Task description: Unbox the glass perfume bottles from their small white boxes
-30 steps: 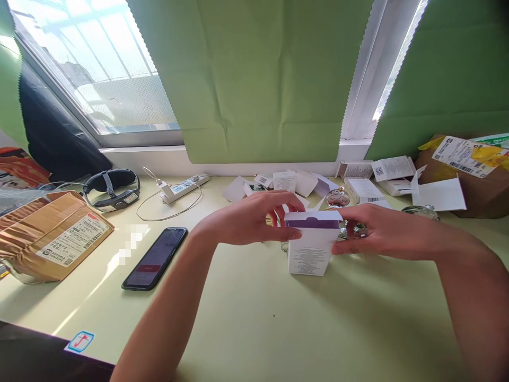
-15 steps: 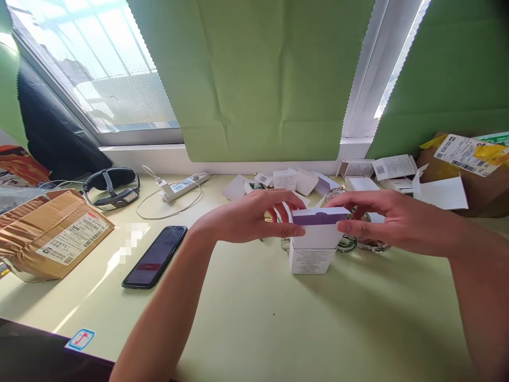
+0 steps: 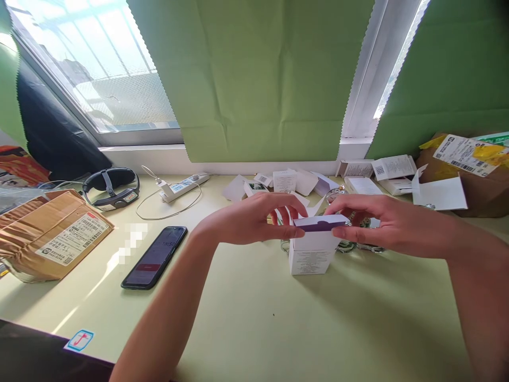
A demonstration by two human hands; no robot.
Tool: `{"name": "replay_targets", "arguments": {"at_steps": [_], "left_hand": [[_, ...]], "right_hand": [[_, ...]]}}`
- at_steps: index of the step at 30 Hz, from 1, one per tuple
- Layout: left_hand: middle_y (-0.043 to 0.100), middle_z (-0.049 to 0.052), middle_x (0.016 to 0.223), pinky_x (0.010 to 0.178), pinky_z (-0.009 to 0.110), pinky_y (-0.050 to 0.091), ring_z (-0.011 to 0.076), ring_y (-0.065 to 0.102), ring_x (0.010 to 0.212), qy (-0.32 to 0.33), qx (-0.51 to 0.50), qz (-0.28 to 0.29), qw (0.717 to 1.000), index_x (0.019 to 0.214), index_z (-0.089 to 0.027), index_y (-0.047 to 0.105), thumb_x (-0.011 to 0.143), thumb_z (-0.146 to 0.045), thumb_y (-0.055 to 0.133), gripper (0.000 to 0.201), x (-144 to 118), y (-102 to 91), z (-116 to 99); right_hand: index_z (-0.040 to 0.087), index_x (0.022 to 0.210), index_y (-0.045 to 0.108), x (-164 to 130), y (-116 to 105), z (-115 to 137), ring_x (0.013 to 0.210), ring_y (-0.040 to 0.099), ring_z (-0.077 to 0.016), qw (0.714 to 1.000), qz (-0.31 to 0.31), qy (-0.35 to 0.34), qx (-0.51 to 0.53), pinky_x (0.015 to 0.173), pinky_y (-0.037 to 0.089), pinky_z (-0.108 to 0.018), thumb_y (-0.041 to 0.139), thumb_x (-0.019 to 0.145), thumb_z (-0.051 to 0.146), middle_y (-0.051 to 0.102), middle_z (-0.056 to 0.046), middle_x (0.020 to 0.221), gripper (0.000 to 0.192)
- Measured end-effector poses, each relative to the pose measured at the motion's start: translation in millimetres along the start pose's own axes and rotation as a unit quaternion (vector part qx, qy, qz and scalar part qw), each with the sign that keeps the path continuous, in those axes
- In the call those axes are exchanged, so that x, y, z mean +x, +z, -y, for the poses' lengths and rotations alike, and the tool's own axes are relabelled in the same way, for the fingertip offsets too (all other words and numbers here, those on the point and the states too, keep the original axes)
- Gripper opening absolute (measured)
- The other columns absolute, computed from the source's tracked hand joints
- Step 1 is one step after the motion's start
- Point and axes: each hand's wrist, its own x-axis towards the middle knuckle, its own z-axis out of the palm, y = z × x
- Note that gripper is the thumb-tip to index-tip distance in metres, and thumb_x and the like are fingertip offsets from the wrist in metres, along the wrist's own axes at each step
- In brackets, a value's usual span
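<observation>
A small white box [image 3: 312, 262] with fine print stands upright on the table in front of me. Its plain white upper part [image 3: 314, 241] rises above the printed part, with a purple flap [image 3: 324, 225] along the top. My left hand [image 3: 274, 215] grips the upper left side, thumb in front and fingers behind. On the opposite side, my right hand [image 3: 368, 223] pinches the upper right corner in the same way. Both sets of fingertips are partly hidden behind the box. Shiny clear glass-like pieces [image 3: 345, 245] lie behind it, mostly covered by my right hand.
Opened white cartons [image 3: 284, 180] lie along the back by the wall. A phone [image 3: 155, 257], a brown parcel [image 3: 71, 233], a headlamp [image 3: 113, 188] and a power strip [image 3: 183, 185] with a cable are to the left. At the far right sits a cardboard box [image 3: 473, 180].
The box's upper part with the purple flap has moved down a little and its top has tilted. Both hands came down slightly with it, the right one shifting a bit left.
</observation>
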Motion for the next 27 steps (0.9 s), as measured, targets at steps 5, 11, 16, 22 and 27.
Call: {"name": "replay_targets", "arguments": {"at_steps": [5, 11, 16, 22, 27], "left_hand": [[0.071, 0.005, 0.106, 0.079, 0.030, 0.054, 0.0168, 0.067, 0.093, -0.006, -0.005, -0.003, 1.000, 0.120, -0.022, 0.062, 0.094, -0.045, 0.059, 0.034, -1, -0.1, 1], [0.071, 0.006, 0.106, 0.079, 0.030, 0.053, 0.0172, 0.067, 0.093, 0.002, 0.003, -0.004, 1.000, 0.118, -0.022, 0.063, 0.094, -0.044, 0.059, 0.032, 0, 0.1, 0], [0.070, 0.006, 0.107, 0.077, 0.030, 0.053, 0.0171, 0.067, 0.093, 0.000, 0.003, 0.007, 1.000, 0.118, -0.022, 0.063, 0.094, -0.045, 0.059, 0.033, 1, -0.1, 1], [0.069, 0.005, 0.111, 0.078, 0.029, 0.052, 0.0156, 0.066, 0.094, 0.005, -0.001, 0.015, 1.000, 0.120, -0.022, 0.062, 0.095, -0.041, 0.060, 0.031, 2, 0.6, 4], [0.068, 0.005, 0.110, 0.073, 0.028, 0.051, 0.0141, 0.064, 0.088, 0.000, 0.008, 0.024, 1.000, 0.114, -0.021, 0.063, 0.096, -0.038, 0.059, 0.025, 4, 2.4, 5]], "right_hand": [[0.031, 0.111, 0.068, -2, 1, 11, 0.082, 0.062, -0.0208, 1.000, 0.006, 0.010, 0.022, 0.067, 0.043, -0.030, 0.064, 0.089, 0.052, 0.069, -0.001, 0.093, 0.030], [0.030, 0.111, 0.067, -2, 2, 18, 0.081, 0.061, -0.0217, 1.000, 0.009, 0.017, 0.023, 0.066, 0.043, -0.031, 0.063, 0.088, 0.056, 0.068, -0.003, 0.093, 0.035], [0.030, 0.111, 0.066, -1, 3, 13, 0.079, 0.059, -0.0204, 1.000, 0.012, 0.014, 0.010, 0.066, 0.044, -0.031, 0.062, 0.088, 0.056, 0.066, -0.003, 0.096, 0.036], [0.030, 0.111, 0.065, 5, 4, -1, 0.085, 0.059, -0.0204, 0.999, 0.035, -0.002, -0.008, 0.070, 0.045, -0.031, 0.063, 0.088, 0.052, 0.066, -0.003, 0.109, 0.031], [0.031, 0.110, 0.061, 5, 5, -1, 0.085, 0.058, -0.0198, 0.999, 0.046, 0.016, -0.019, 0.070, 0.045, -0.031, 0.065, 0.088, 0.050, 0.065, -0.002, 0.105, 0.030]]}}
